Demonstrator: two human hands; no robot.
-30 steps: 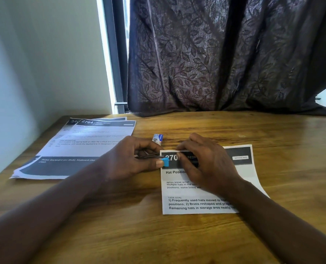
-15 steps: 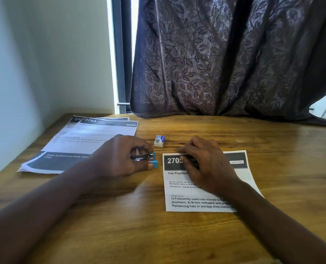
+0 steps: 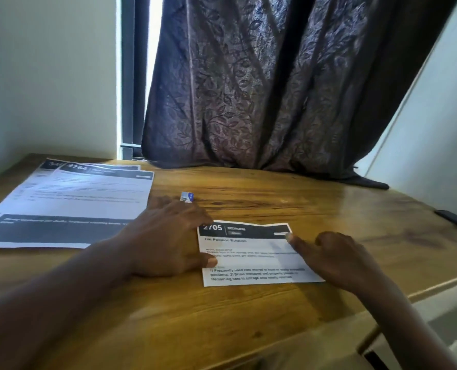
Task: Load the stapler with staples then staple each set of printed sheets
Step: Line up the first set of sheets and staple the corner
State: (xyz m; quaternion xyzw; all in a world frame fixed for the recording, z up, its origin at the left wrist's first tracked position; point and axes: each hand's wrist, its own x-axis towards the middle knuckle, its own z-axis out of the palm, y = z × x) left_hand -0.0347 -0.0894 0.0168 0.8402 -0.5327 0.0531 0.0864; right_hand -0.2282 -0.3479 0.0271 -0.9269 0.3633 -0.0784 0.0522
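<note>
A folded printed sheet headed 2705 (image 3: 251, 260) lies on the wooden table (image 3: 248, 316) in front of me. My left hand (image 3: 168, 236) sits palm down at its left edge, thumb tip on the paper. Its fingers curl over the small blue stapler it gripped a moment ago, which is hidden underneath. My right hand (image 3: 337, 255) rests on the sheet's right side, with the index fingertip touching the top right corner. A small staple box (image 3: 186, 196) stands just beyond my left hand.
More printed sheets (image 3: 70, 198) lie spread at the table's left, near the wall. A dark curtain (image 3: 275, 89) hangs down to the table's back edge. A dark flat object (image 3: 454, 220) lies at the right edge, where the table ends.
My left hand, with the stapler, has moved right to the sheet's left edge, so the stapler is out of sight. My right hand slid from the header to the top right corner.
</note>
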